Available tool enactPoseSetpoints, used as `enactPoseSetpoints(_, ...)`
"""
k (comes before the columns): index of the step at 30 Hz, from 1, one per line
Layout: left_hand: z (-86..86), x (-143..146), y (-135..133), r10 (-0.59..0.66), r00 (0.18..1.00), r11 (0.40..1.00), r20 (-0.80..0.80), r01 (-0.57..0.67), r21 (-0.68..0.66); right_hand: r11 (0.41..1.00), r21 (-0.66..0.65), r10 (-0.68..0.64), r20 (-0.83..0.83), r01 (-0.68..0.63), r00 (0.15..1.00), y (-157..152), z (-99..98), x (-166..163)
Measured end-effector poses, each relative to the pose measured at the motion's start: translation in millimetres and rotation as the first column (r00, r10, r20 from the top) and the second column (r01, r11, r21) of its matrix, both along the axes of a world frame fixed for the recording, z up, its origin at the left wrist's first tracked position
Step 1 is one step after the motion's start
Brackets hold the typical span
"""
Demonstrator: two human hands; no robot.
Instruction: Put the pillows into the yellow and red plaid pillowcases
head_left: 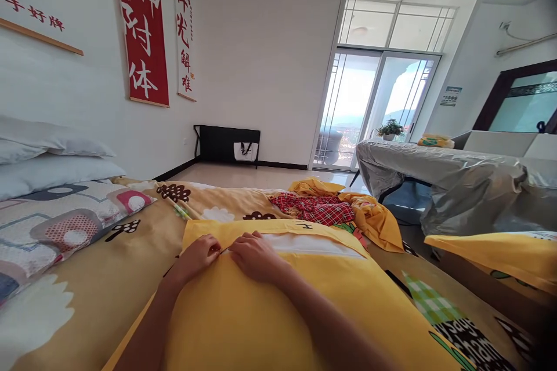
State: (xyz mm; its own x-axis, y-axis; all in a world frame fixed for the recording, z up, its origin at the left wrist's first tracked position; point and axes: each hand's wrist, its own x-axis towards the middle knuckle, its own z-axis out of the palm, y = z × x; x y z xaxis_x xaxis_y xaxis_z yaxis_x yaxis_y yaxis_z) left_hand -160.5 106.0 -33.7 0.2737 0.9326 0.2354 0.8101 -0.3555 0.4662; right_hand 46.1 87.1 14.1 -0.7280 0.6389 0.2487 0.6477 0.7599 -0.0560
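Observation:
A yellow pillowcase (270, 313) with a white pillow (313, 243) inside lies on the bed in front of me. Its open far edge shows the white filling. My left hand (198, 255) pinches the edge of the case near its left corner, fingers closed. My right hand (255, 255) rests just to the right of it, fingers curled down on the same edge, apparently at a zipper. The two hands almost touch.
The bed wears a yellow patterned sheet (108, 278). A patterned pillow (52, 226) and white pillows (47, 156) lie at left. A rumpled red-checked and yellow cloth (331, 208) lies beyond the pillowcase. A table under silver cover (456, 179) stands at right.

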Motion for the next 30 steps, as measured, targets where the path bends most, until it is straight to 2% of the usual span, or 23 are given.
enactPoseSetpoints(4,2.9,1.9,-3.9,0.004,1.000,1.000,-0.012,-0.004,0.001,0.985,-0.051,-0.155,0.164,0.166,0.974,13.0,-8.3,-25.0)
enactPoseSetpoints(11,6.9,4.4,-9.1,0.026,0.999,0.999,-0.024,-0.027,-0.025,0.952,-0.023,-0.298,0.162,0.306,0.941,19.5,-25.4,-43.2)
enactPoseSetpoints(22,-3.5,0.9,-2.1,-0.022,0.999,0.999,-0.039,0.021,-0.028,0.940,-0.024,-0.332,0.150,0.339,0.931,14.0,-27.8,-69.4)
enactPoseSetpoints(30,-1.6,1.0,-5.8,-0.035,0.998,0.998,-0.044,0.033,-0.052,0.922,-0.066,-0.375,0.101,0.382,0.921,22.8,-44.8,-62.9)
